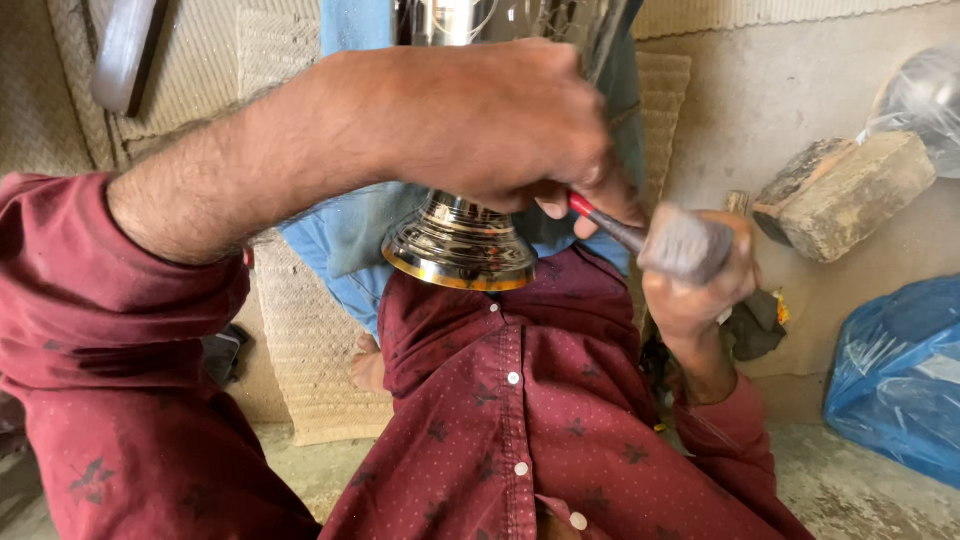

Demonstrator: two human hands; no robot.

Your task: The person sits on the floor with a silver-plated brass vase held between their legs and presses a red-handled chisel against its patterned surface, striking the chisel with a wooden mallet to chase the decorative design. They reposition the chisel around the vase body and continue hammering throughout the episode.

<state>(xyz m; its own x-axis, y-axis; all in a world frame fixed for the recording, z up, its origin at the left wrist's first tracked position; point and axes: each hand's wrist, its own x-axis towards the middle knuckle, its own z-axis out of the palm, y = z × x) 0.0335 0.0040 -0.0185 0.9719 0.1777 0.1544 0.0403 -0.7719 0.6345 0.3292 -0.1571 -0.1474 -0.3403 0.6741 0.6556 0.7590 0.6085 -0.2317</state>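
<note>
Two hands: left (480, 125) grips brass vessel (460, 240), right (695, 285) a hammer (680, 243).

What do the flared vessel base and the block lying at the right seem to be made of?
Flared vessel base: polished metal, silvery with a brass-coloured rim, judging by its mirror-like reflections. Block: probably worn wood, though possibly stone; matte, chipped, pale and dusty.

Left hand (490, 120) on brass vessel (460, 242), right hand (695, 285) gripping tool (680, 243)

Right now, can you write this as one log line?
left hand: grips shiny flared metal vessel, red-tipped tool | right hand: holds grey hammer | beside: wooden block
</note>
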